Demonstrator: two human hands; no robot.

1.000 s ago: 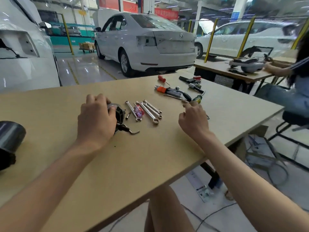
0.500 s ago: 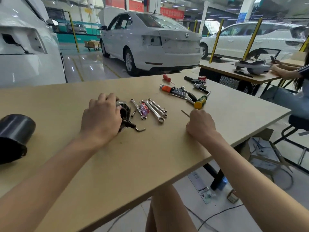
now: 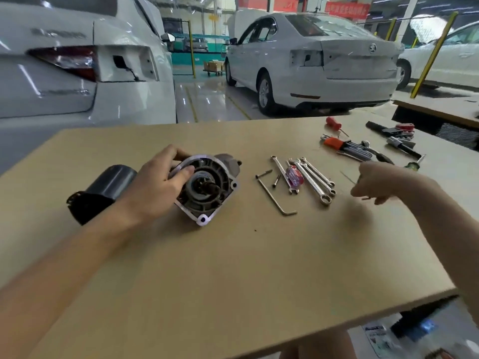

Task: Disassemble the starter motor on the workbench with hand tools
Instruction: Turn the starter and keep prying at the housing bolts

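In the head view my left hand gripped the starter motor's drive-end housing near the middle of the workbench, fingers curled over its rim and thumb pressed on its face, while the black motor casing lay apart just to its left, so I judged the main body already split. Loose bolts, an L-shaped hex key and combination wrenches lay beside it; my right hand was curled, apparently pinching a thin rod too blurred to identify, and the pinion gear inside remained to strip.
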